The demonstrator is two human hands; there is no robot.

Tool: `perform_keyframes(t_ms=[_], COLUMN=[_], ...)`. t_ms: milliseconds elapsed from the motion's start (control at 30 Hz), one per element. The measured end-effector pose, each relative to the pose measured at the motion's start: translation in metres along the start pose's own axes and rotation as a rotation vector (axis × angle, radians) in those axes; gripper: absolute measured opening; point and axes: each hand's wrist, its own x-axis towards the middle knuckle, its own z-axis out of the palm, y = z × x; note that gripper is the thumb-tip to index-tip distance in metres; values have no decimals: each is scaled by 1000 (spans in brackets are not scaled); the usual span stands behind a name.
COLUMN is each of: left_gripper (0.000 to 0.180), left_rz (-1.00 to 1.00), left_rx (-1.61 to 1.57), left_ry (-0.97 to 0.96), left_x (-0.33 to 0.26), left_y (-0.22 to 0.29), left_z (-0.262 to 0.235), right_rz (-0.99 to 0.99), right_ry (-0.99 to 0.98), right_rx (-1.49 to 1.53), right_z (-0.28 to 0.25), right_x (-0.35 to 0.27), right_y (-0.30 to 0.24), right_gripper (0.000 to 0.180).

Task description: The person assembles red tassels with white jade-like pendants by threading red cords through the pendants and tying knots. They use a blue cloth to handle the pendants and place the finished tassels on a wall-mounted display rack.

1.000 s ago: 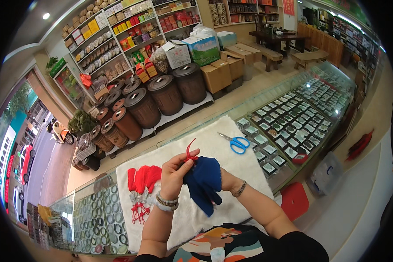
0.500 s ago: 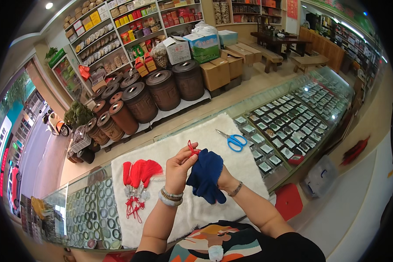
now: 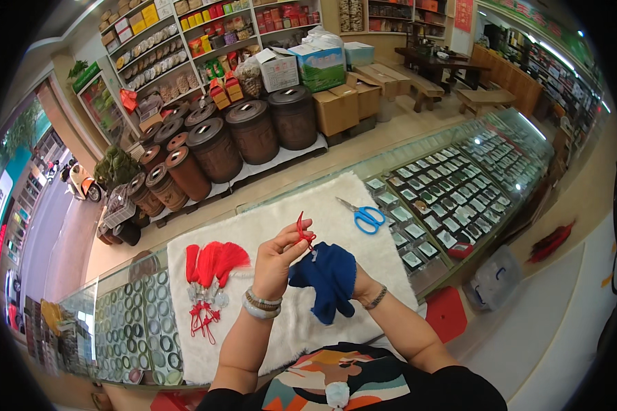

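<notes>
Now, left hand [image 3: 275,263]: we pinched red cord [image 3: 307,238].
Right hand [image 3: 365,286]: we grasped blue cloth [image 3: 328,275].
Red tassels [image 3: 214,264]: aside, apparently done; we judged the cord unfinished.

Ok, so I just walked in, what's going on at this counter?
A person is working with both hands over a fluffy white mat. The left hand pinches a red cord, while the right hand holds up a dark blue cloth that hides its fingers. To the left on the mat lie several red tassels; toward the far right lie blue-handled scissors, which neither hand is touching.
</notes>
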Motion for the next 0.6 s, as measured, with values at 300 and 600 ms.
perform_keyframes(t_ms=[300,600], left_gripper=[19,19], left_rz=[-4,164], left_rx=[18,216], left_ry=[19,46], left_x=[-11,-10], left_y=[6,0], left_z=[7,8], right_rz=[123,75], right_ry=[40,-54], right_rx=[225,175], right_z=[0,13], right_x=[3,10], right_y=[8,-12], right_gripper=[23,22])
